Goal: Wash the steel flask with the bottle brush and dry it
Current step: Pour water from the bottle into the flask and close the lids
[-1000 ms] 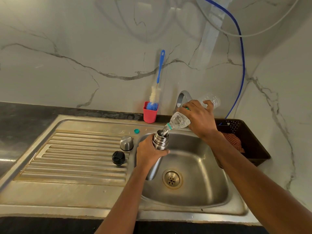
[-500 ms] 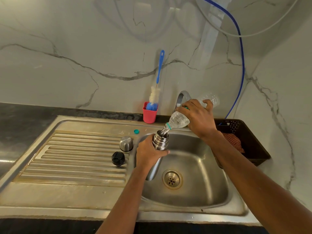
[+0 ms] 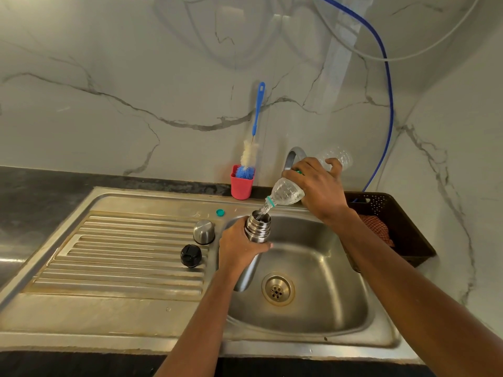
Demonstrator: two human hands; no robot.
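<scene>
Water goes into the steel flask [image 3: 258, 227] at the centre of the frame. The person's left hand [image 3: 239, 246] is wrapped around the flask's upper body, just under the ribbed neck. It holds the flask close to upright over the left side of the sink basin [image 3: 313, 308]. The flask's lower body shows below the hand, with its base down inside the basin, just left of the drain [image 3: 278, 288].

The right hand [image 3: 318, 189], above and to the right, grips a clear plastic bottle [image 3: 285, 192] around its middle. The bottle is tipped mouth-down toward the lower left, its teal-ringed neck just above the flask's open mouth. A thin stream of water [image 3: 262, 211] runs from one to the other.

The bottle brush [image 3: 253, 148] stands bristles-down in a red cup [image 3: 241, 187] against the marble wall. It is above and slightly left of the flask and well apart from both hands.

On the ribbed drainboard [image 3: 122, 254], left of the left hand, sits a steel cap [image 3: 204, 232], with a black stopper [image 3: 191, 255] just below it. A small teal bottle cap [image 3: 220, 212] lies on the sink's upper rim.

A curved tap [image 3: 294, 155] rises behind the right hand. At the right of the frame a dark brown basket [image 3: 408, 235] on the bench holds a red checked cloth [image 3: 377, 227], and a blue hose [image 3: 388, 104] runs down the wall toward it.
</scene>
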